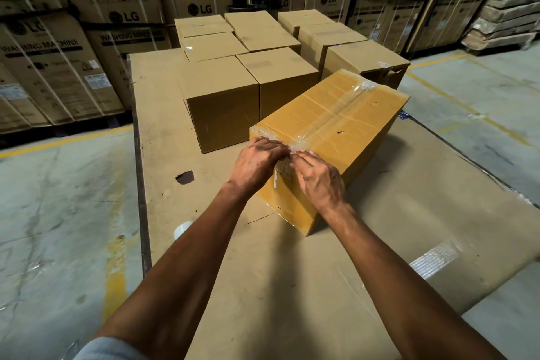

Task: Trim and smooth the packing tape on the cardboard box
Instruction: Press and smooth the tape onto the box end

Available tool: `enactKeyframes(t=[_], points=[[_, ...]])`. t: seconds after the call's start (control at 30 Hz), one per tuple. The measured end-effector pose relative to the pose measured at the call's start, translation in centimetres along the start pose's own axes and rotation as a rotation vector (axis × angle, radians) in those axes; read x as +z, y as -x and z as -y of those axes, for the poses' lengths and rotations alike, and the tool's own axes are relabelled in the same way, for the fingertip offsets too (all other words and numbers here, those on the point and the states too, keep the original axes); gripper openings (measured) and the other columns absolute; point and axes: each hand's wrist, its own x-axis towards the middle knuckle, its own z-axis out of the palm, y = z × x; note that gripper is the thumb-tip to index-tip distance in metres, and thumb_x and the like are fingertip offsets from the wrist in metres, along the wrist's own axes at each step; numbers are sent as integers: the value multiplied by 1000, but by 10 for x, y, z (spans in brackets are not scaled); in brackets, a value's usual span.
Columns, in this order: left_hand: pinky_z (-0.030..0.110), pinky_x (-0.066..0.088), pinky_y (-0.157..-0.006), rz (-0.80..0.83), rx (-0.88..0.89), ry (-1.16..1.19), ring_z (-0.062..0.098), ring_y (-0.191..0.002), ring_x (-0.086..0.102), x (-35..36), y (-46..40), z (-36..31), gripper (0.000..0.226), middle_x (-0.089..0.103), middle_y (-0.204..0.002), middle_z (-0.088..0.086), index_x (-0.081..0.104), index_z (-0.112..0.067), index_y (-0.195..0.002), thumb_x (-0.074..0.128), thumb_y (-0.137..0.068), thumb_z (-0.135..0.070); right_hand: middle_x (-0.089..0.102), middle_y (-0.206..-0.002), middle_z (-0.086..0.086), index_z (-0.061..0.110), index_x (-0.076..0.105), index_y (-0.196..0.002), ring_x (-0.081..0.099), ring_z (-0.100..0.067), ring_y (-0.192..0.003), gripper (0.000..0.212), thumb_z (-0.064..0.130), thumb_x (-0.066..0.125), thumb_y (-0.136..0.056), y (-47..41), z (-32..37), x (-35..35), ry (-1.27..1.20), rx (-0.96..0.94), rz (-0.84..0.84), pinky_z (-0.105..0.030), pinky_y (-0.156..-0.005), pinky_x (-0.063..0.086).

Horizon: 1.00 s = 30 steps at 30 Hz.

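Stacked brown printed appliance cartons (52,67) line the rear of the warehouse. In front of them a wide flat sheet of brown cardboard (292,286) covers the table, with grey concrete floor (58,199) on either side. A group of plain brown sealed cardboard boxes (222,102) stands at the far end of the sheet.

The long yellow-brown cardboard box (330,128) lies angled on the sheet just in front of that group, its near end toward the person. A strip of clear packing tape (336,114) runs along the top seam, wrinkled at both ends and folded over the near edge.

Left hand (257,164) and right hand (318,181) meet at the near top edge of the box, touching each other. The fingers of both are curled closed and pressed on the tape end there; whether they pinch it or only press it flat cannot be told.

A clear tape roll (182,228) sits at the sheet's left edge, partly behind the left forearm.
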Motion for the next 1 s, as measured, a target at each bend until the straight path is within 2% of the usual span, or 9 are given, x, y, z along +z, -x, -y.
enactKeyframes(t=[0.1,0.2,0.27,0.43,0.53,0.63,0.7,0.83,1.0], points=[[45,53,-103,6,14,-23,27,-124,71,0,3,2,32,76,-132,9,72,-12,-132,71,-101,-15,75,-125,-17,5,68,-133,75,-29,-112,39,15,75,-96,1,-1,1,-32,38,20,-41,-102,60],[52,36,-121,60,5,-45,23,-147,53,7,9,2,43,60,-156,3,59,-19,-151,60,-108,-17,72,-131,-19,2,68,-133,72,-30,-120,41,14,76,-95,0,-1,1,9,1,29,-43,-106,57],[53,34,-124,62,-23,-36,22,-149,51,10,9,1,45,60,-155,2,61,-20,-150,61,-106,-12,73,-129,-18,2,70,-131,73,-29,-119,38,14,76,-95,-1,-1,2,20,3,39,-41,-106,57],[46,45,-115,39,-37,27,20,-135,63,6,0,5,33,74,-136,1,75,-20,-134,71,-101,-14,79,-114,-16,4,77,-118,78,-27,-104,28,12,80,-91,-2,-1,4,-19,53,-15,-40,-105,57],[43,54,-101,17,-22,16,25,-120,72,-1,-4,9,25,80,-122,5,80,-15,-122,75,-98,-16,81,-106,-13,5,79,-110,78,-23,-94,24,15,84,-89,-3,0,4,-73,90,-37,-37,-106,55],[41,58,-92,-8,3,-17,28,-110,74,-3,-4,5,22,80,-117,8,79,-12,-118,76,-96,-14,78,-98,-10,6,76,-106,73,-22,-88,23,16,85,-87,-1,1,-1,-94,88,-75,-35,-91,63],[43,55,-98,0,19,-25,28,-114,72,-2,0,5,27,77,-125,8,75,-14,-126,71,-100,-17,75,-106,-13,4,72,-114,72,-24,-96,28,15,82,-90,0,0,-2,-63,37,-50,-37,-89,64],[52,40,-120,67,-32,-52,22,-146,53,7,9,1,43,62,-154,-1,60,-24,-151,61,-108,-20,74,-129,-17,2,70,-130,72,-28,-119,37,12,75,-95,0,-4,4,19,-35,30,-43,-109,55],[45,55,-104,24,-106,32,22,-138,62,7,5,-2,34,73,-139,0,74,-21,-135,69,-102,-16,79,-116,-14,4,77,-120,78,-25,-103,30,11,81,-91,0,-2,8,-19,22,-22,-39,-103,59]])
